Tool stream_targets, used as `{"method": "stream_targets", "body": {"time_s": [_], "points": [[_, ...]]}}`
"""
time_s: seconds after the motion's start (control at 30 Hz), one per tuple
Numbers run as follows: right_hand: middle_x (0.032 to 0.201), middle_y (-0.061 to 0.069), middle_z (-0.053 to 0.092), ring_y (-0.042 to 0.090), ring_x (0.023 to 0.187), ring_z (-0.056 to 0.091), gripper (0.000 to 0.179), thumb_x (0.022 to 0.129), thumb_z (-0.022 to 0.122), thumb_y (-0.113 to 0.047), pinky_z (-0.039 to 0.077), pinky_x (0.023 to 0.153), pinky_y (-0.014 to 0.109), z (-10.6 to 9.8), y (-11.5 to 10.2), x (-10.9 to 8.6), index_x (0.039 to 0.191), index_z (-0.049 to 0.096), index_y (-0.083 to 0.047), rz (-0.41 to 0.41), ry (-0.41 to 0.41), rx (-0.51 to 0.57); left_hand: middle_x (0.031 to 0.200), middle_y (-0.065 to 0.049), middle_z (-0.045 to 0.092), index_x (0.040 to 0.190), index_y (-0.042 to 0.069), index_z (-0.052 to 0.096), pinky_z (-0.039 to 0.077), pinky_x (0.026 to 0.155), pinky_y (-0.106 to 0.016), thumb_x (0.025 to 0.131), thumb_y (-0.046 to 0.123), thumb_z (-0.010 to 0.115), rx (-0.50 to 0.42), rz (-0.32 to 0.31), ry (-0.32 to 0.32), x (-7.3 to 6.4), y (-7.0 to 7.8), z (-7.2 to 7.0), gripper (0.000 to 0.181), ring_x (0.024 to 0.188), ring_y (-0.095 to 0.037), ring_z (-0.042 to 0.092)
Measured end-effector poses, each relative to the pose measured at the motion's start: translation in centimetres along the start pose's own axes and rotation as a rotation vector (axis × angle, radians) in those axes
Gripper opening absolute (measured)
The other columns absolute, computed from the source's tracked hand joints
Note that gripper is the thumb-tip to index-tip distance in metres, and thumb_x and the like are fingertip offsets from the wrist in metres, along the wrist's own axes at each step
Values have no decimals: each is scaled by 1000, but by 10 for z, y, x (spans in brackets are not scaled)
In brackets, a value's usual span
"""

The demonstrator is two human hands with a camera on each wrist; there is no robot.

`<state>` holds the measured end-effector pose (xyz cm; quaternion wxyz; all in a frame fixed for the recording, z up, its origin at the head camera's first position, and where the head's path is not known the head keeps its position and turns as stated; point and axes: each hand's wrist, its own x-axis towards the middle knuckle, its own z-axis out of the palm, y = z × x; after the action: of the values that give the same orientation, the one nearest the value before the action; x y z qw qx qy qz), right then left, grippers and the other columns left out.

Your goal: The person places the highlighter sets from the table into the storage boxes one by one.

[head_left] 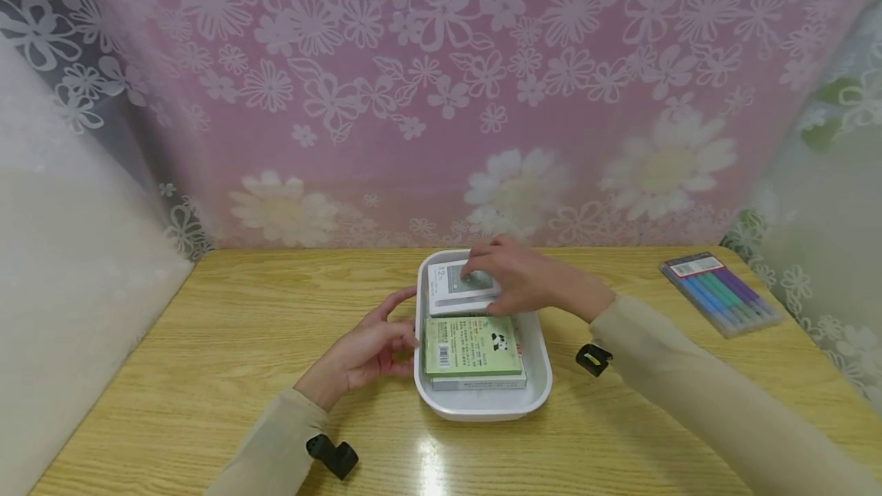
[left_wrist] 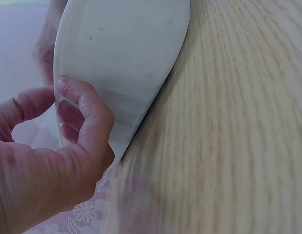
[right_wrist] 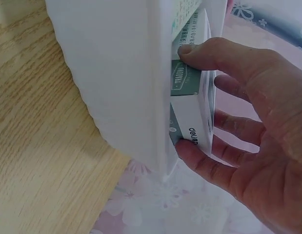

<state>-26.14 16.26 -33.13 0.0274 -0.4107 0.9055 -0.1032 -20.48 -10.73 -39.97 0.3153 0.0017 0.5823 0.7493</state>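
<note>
A white plastic tray [head_left: 482, 403] with rounded corners stands on the table. My left hand [head_left: 365, 347] pinches its left rim; in the left wrist view, the thumb lies at the rim and curled fingers press the tray's outer wall [left_wrist: 126, 48]. Inside the tray's far end, my right hand [head_left: 520, 278] grips a white box with a grey-green panel [head_left: 458, 301]. Seen from the right wrist, thumb and fingertips hold that box's edges [right_wrist: 192, 109]. A light green box with a panda picture [head_left: 468, 350] lies in the near half, over another white box [head_left: 478, 384].
At the table's right back lies a clear case of coloured pens [head_left: 720, 295], in blue, green and purple. A pink flowered curtain [head_left: 386, 113] hangs right behind the wooden table [head_left: 276, 327]. Pale sheets hang at both sides.
</note>
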Motion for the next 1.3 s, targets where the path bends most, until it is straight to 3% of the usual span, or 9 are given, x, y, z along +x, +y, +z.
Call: {"method": "stream_targets", "body": {"time_s": [0.37, 0.73, 1.0, 1.3], "points": [[133, 14, 65, 33, 123, 60, 54, 79, 84, -18, 39, 112, 56, 4, 3, 9, 129, 67, -7, 25, -117, 28, 110, -3, 68, 160, 27, 24, 55, 63, -28, 82, -5, 57, 4, 0, -3, -1, -1, 0, 90, 78, -12, 62], [133, 16, 63, 30, 119, 62, 52, 85, 82, -18, 51, 102, 48, 6, 9, 11, 133, 67, -6, 53, -190, 75, 125, -7, 66, 159, 28, 24, 54, 64, -28, 82, -6, 56, 6, -6, 5, 0, 0, 0, 90, 79, -12, 63], [142, 22, 58, 37, 127, 59, 48, 88, 80, -18, 50, 105, 50, 6, 8, 10, 133, 68, -7, 71, -215, 75, 124, -7, 65, 159, 28, 25, 54, 64, -28, 82, -5, 57, 18, 0, 14, 1, 1, 0, 90, 79, -13, 63], [147, 21, 54, 40, 134, 55, 45, 90, 78, -18, 48, 109, 53, 11, 9, 2, 134, 67, -9, 79, -161, 129, 120, -7, 66, 159, 28, 25, 55, 64, -27, 82, -6, 57, 12, 0, 17, 1, 0, 0, 90, 77, -12, 63]]}}
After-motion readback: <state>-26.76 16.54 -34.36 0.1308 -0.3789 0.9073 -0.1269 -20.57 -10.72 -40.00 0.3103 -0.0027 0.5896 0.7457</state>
